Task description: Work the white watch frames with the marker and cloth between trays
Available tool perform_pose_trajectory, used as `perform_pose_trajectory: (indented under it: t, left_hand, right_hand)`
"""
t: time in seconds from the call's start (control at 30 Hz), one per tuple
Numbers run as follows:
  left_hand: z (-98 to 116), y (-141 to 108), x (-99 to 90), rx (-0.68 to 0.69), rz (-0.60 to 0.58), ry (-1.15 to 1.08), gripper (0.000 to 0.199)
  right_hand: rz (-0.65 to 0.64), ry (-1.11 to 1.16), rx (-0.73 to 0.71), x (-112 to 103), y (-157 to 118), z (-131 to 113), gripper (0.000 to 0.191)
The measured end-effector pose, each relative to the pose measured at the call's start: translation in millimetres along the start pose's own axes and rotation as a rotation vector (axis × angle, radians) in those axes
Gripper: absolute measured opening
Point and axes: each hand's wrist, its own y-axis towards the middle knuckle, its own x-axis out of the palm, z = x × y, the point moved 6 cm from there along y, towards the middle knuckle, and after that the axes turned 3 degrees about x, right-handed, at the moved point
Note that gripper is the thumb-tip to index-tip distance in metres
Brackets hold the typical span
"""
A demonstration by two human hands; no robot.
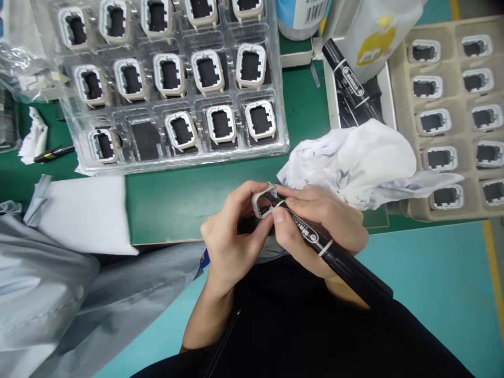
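My left hand pinches a small, pale, rounded-square watch case frame between thumb and fingers, just over the front edge of the table. A black marker pen is gripped in my right hand, its tip pointing into the frame's opening. Whether the tip touches the inner wall I cannot tell. Behind the hands, a clear plastic tray carries rows of similar frames, and one pocket in its front row has no frame in it.
To the right lie a crumpled white cloth and a beige tray of frames. A white box holds another marker and a bottle. A folded white cloth and a person's grey clothing are at left.
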Motion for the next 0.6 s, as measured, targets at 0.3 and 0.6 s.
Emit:
perform_pose_trajectory:
  t: [0.3,0.6]
  left_hand:
    - [2.8,1.3,-1.1,0.017,0.038,-0.027,0.04]
    - [0.0,-0.2,-0.8,-0.012,0.04,0.006,0.033]
  right_hand:
    - [0.024,-0.053,-0.034,-0.4,0.6,-0.6,0.024]
    - [0.026,-0.058,0.044,-1.0,-2.6,1.0,0.021]
